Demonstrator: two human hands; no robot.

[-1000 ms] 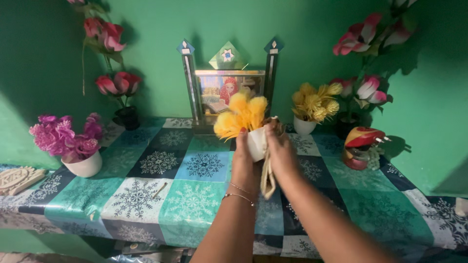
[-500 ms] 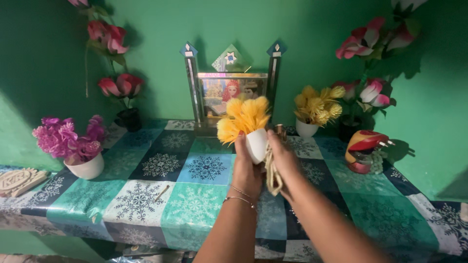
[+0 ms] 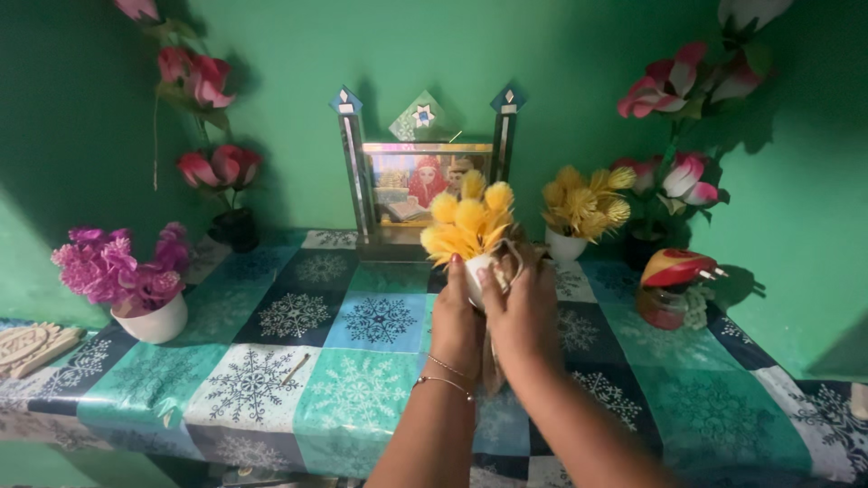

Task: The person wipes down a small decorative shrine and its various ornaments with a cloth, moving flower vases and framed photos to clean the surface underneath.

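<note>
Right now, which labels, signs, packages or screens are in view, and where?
Carved plaque: left edge of the table, flat, pale wood with raised lettering, partly cut off.
Framed picture: back centre against the green wall, rectangular, mirrored posts with blue diamond tops.
No packages or screens visible.

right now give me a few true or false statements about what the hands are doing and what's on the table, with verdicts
1. Both hands are on the small white pot of yellow artificial flowers. True: the left hand and the right hand grip it together.
2. A beige cloth hangs by the right hand. True.
3. The white pot of purple flowers stands at the right end of the snowflake-patterned tablecloth. False: it stands at the left end.
4. The mirrored picture frame lies flat on the table. False: it stands upright against the green wall.
5. A second white pot of yellow flowers stands right of the frame. True.
</note>
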